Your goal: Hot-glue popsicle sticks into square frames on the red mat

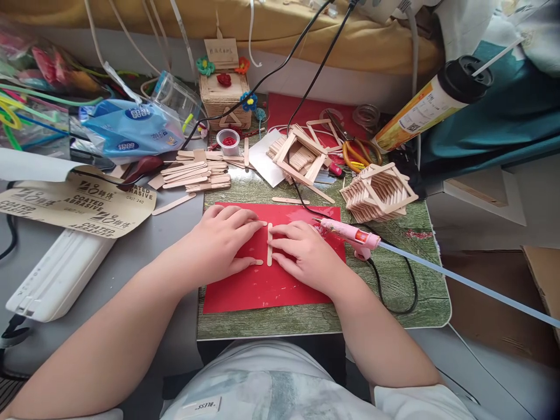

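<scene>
My left hand [227, 242] lies over the red sheet [245, 297], fingers and thumb curved onto two craft sticks. Only their rounded ends show, one at the index fingertip and one at the thumb tip; the rest is hidden under the hand. Between my hands an upright-lying craft stick [269, 254] faces those ends, with a narrow gap. My right hand [306, 254] has its fingertips and thumb at the right edge of this stick, gripping it against the sheet. Just right of that hand a pink glue gun [350, 232] rests, its nozzle pointing left.
Loose craft sticks [192, 172] are heaped at the back left. Stacked stick frames [378, 192] stand at the right, more behind [301, 154]. A long glue stick [459, 277] juts from the gun. Black cords cross the mat [262, 326]. A tall cup [429, 105] leans at the back right.
</scene>
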Demonstrator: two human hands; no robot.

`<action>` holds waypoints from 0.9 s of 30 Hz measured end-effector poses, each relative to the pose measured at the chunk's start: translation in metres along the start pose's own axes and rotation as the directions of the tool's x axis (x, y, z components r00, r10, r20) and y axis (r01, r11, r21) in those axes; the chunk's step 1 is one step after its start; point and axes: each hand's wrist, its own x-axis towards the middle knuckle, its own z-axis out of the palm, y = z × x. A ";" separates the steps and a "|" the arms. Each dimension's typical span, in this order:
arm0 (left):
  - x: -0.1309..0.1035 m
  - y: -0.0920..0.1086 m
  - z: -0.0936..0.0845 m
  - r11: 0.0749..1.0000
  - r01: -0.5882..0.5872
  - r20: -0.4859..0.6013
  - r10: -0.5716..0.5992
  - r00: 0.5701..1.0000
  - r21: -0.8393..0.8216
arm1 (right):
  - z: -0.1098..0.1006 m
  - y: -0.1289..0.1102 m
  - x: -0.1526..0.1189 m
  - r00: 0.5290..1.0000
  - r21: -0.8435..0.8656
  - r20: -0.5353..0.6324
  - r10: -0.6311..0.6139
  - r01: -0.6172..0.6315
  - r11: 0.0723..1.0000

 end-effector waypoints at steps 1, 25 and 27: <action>0.001 0.002 -0.002 1.000 -0.019 0.002 0.019 1.000 -0.012 | 0.000 0.000 0.000 1.000 0.002 -0.008 -0.007 0.007 1.000; -0.001 0.043 0.011 0.993 -0.093 0.116 0.085 0.990 0.069 | -0.038 0.029 -0.102 0.647 0.347 -0.317 0.693 -0.601 0.720; -0.001 0.041 0.009 0.995 -0.090 0.111 0.084 0.990 0.041 | -0.041 0.032 -0.098 0.654 0.335 -0.291 0.698 -0.613 0.715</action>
